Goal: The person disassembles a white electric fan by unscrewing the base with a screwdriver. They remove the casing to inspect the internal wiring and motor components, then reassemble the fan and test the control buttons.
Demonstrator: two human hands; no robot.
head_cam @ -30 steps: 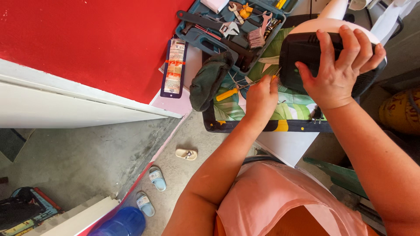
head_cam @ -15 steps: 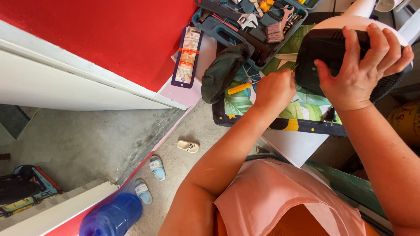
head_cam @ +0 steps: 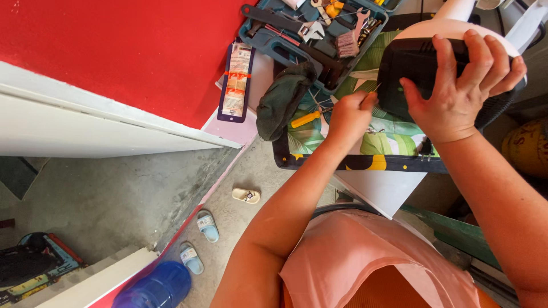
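Observation:
My right hand [head_cam: 456,91] grips the top of a black rounded housing [head_cam: 414,68] that rests on a leaf-patterned cloth [head_cam: 394,142]. My left hand [head_cam: 349,114] is closed around a thin metal tool [head_cam: 374,89], and its tip touches the left side of the housing. A white rounded part [head_cam: 456,27] sits just behind the housing. Left of my left hand lie a yellow-handled screwdriver [head_cam: 305,118] and a dark green rag [head_cam: 282,100].
An open teal tool case [head_cam: 265,40] with wrenches, pliers and a wire brush lies at the top. A long blister pack [head_cam: 235,80] rests on the red surface [head_cam: 114,51]. Small sandals [head_cam: 245,195] and a blue bottle [head_cam: 157,288] are on the concrete floor below.
My left hand has moved up and right from the cloth to the housing's side, with the thin tool now against it. My right hand keeps its grip on the housing.

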